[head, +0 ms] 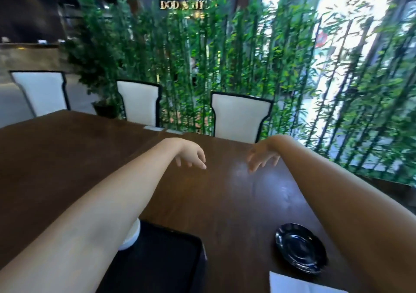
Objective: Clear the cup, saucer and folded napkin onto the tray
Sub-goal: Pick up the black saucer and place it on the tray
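A white cup (131, 236) is being carried on the black tray (162, 256), at the tray's far left corner; it is standing upright and is largely hidden by the left forearm, so its contents cannot be told. Nothing else is being seen on the visible part of the tray. To the right of the tray, well apart from it, a black saucer (300, 247) is lying flat and empty on the dark wooden table (67, 157). Just nearer than the saucer, the folded white napkin (297, 284) is being cut off by the frame's lower edge, one corner pointing away toward the saucer; its long axis cannot be told. Beyond the tray, both hands are being held above the table, fingers spread and drooping: the left hand (191, 155) and the right hand (262, 155) are gripping nothing. White chairs (236, 117) and bamboo plants (258, 67) are standing past the table's far edge.
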Action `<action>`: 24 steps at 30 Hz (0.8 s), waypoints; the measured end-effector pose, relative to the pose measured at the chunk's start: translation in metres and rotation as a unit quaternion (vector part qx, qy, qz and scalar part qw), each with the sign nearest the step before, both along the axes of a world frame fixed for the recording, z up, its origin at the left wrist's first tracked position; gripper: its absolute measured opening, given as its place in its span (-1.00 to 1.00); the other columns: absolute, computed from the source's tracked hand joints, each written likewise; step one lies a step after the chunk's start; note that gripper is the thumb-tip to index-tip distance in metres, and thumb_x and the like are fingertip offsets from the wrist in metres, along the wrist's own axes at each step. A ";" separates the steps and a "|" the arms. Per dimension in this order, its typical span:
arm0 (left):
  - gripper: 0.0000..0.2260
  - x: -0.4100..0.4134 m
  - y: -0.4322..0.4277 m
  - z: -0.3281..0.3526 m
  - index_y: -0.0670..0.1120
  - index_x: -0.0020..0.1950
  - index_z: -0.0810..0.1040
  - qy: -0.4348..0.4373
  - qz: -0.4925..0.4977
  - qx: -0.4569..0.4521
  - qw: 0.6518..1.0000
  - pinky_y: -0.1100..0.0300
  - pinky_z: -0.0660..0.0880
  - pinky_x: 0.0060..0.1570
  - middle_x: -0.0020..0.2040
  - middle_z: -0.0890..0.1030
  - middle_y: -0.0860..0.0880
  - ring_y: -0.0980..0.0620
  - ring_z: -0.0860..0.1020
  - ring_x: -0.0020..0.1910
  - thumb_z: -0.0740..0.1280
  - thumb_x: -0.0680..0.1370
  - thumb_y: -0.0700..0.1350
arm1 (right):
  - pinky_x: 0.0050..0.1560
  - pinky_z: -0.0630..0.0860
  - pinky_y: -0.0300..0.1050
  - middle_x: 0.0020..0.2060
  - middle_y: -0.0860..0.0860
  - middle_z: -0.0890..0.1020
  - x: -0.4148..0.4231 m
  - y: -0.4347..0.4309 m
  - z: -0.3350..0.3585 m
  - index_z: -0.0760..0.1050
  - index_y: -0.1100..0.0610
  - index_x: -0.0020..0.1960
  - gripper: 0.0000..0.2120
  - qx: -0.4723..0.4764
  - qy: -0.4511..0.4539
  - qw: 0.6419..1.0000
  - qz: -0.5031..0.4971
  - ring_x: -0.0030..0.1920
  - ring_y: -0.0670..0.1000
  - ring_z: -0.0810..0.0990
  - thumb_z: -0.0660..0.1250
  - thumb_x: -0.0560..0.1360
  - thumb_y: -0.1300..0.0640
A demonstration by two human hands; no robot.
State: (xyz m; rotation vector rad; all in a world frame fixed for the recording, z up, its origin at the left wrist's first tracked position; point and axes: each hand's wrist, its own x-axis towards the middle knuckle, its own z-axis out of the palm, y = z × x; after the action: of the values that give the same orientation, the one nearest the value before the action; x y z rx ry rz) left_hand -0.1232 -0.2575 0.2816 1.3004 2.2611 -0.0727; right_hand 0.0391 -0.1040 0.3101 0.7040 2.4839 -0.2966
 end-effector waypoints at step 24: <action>-0.59 0.163 0.237 -0.073 -0.18 0.27 0.49 0.092 -0.088 0.064 0.990 0.12 0.45 0.08 0.27 0.53 -0.16 -0.14 0.50 0.22 0.24 0.56 0.07 | -0.23 0.54 -0.15 0.03 0.15 0.62 0.175 0.178 -0.082 0.45 0.30 0.26 -0.52 0.058 0.036 0.979 -0.193 -0.08 0.10 0.63 0.32 0.49 -0.01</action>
State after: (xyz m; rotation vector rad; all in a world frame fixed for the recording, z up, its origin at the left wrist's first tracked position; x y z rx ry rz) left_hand 0.0398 -0.0209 0.2091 1.6197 2.3309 -0.1165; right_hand 0.2143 0.0743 0.2281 1.2493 2.4329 -0.3229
